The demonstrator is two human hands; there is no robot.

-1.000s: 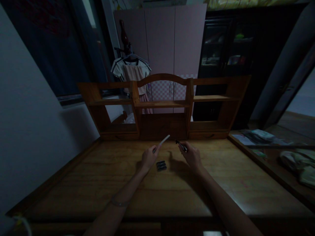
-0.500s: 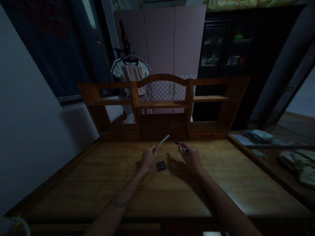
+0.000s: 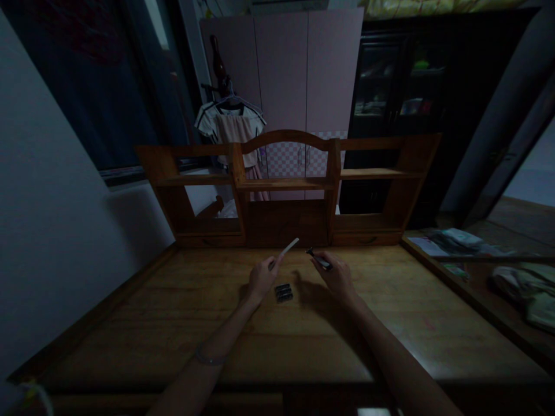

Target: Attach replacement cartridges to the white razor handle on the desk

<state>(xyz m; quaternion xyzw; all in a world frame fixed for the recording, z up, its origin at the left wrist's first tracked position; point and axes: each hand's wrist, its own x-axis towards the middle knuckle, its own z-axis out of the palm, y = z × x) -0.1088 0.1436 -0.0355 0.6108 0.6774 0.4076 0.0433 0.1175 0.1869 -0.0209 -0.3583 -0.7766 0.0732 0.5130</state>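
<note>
- The left hand (image 3: 261,278) pinches a pale strip (image 3: 290,247) between thumb and fingers, its free end slanting up towards the far right; how much of it lies inside the palm cannot be told
- The right hand (image 3: 338,274) is closed around a slim dark tool (image 3: 324,264), razor-like in outline, with a small crosswise head pointing to the far left
- Strip and tool are apart, their tips near each other in front of the far shelf unit (image 3: 284,184), both seemingly held above the wooden desk (image 3: 165,315)
- A small pack of dark pieces (image 3: 284,293) lies on the desk, nearer than the tips and just right of the left wrist
- The strip could swing or slip, since it is held by one end with a long free length; a knock from the tool's head would be enough
- If that head has an edge, which is too small to tell, it could nick the left fingers should the hands close in carelessly
- The dim light could cause a misjudged gap between the tips
- A lowered left forearm could brush the pack and push it askew
</note>
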